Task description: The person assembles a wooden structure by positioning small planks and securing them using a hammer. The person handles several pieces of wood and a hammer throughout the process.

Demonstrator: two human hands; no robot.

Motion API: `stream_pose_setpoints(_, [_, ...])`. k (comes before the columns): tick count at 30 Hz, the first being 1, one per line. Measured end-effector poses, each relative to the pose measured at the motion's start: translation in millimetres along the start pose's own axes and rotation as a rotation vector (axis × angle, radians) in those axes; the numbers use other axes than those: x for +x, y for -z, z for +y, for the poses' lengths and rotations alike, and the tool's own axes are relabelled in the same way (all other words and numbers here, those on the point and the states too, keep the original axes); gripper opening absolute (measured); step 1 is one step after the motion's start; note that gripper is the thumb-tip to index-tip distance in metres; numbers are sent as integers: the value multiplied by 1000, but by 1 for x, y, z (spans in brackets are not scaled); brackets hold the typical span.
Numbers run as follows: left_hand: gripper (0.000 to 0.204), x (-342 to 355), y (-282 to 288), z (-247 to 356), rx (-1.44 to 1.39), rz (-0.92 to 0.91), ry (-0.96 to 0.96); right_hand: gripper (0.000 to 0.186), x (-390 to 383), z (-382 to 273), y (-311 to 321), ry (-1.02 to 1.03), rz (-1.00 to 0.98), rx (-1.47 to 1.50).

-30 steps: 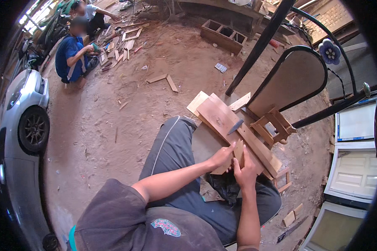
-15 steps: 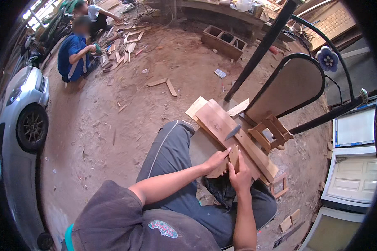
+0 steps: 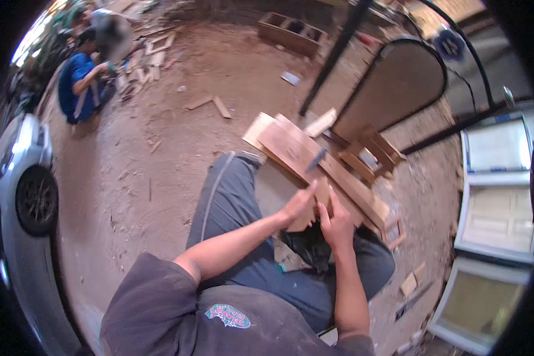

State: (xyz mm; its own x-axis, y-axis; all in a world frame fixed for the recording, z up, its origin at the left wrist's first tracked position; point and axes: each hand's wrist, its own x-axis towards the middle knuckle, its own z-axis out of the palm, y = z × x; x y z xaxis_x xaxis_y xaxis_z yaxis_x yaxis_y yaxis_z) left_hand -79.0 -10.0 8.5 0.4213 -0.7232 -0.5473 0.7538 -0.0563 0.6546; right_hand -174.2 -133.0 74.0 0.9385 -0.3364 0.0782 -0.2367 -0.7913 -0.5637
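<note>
Low over my lap, my left hand (image 3: 299, 207) and my right hand (image 3: 338, 222) grip a small light-brown wooden piece (image 3: 322, 190) between them. It appears to be strips meeting at an angle; my fingers hide the join. My left thumb presses along its upper end, and my right fingers wrap its right side. Just beyond lies a stack of wooden boards (image 3: 288, 145), slanting from upper left to lower right. A grey hammer head (image 3: 316, 159) rests on the boards. A small wooden frame-like assembly (image 3: 371, 155) stands to the right of the stack.
A black metal chair-like frame with a panel (image 3: 391, 83) rises behind the boards. White framed panels (image 3: 498, 222) line the right side. A silver car (image 3: 18, 196) stands at left. Two people crouch far left; one wears a blue shirt (image 3: 77, 83). Wood offcuts (image 3: 210, 105) lie on the dirt.
The whole view has shifted, so the surroundings sit higher and farther left in the picture. Both hands keep their grip on the wooden piece, close to the boards.
</note>
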Motion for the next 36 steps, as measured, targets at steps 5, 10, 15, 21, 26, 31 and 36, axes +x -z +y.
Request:
stream_pose_setpoints(5, [35, 3, 1, -2, 51, -84, -127, 55, 3, 4, 4, -70, -33, 98])
stream_pose_setpoints(10, [33, 2, 3, 0, 25, -139, -139, 55, 2, 4, 3, -78, -60, 88])
stream_pose_setpoints(15, [34, 2, 2, 0, 43, -129, -106, 57, 4, 10, 5, -32, -40, 108])
stream_pose_setpoints(21, [38, 1, 0, 0, 48, -101, -120, 57, 4, 7, 11, -86, -84, 108])
stream_pose_setpoints(26, [42, -2, -4, 10, 66, 8, -164, 52, 9, 19, 12, 107, 110, 61])
stream_pose_setpoints(31, [44, 3, 20, 32, -300, 163, -170, 33, 3, 29, 45, -245, 334, 264])
stream_pose_setpoints(36, [45, 4, 31, 32, -557, -143, -107, 44, -46, 3, 79, -541, -131, -67])
